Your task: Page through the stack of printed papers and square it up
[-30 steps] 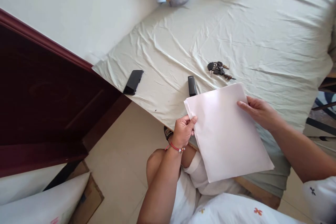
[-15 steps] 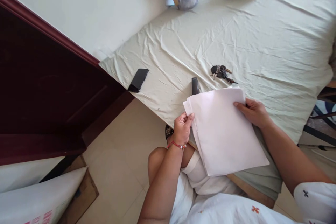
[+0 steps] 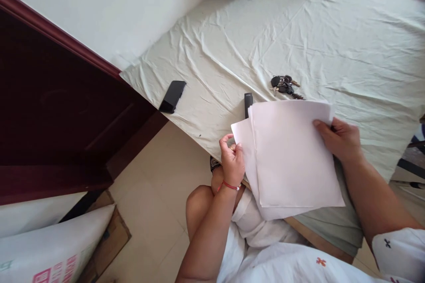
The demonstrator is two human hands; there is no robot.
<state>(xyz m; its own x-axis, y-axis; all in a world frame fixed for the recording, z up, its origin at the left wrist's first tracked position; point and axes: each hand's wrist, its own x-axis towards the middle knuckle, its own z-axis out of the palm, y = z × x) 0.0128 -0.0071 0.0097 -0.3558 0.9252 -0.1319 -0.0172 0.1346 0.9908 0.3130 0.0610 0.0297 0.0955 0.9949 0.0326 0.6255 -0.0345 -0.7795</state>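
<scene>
Your right hand (image 3: 340,139) grips the plain white stack of rectangular paper sheets (image 3: 295,154), held above the near edge of the pale green cloth-covered table (image 3: 332,53). Your left hand (image 3: 233,161) pinches a lower white sheet (image 3: 247,141) jutting out leftward.

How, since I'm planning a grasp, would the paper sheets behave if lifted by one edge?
Probably floppy: the paper sheets look thin. They may slide apart, since a lower sheet juts out near the left hand. Likely light: the right hand grips one edge.
</scene>
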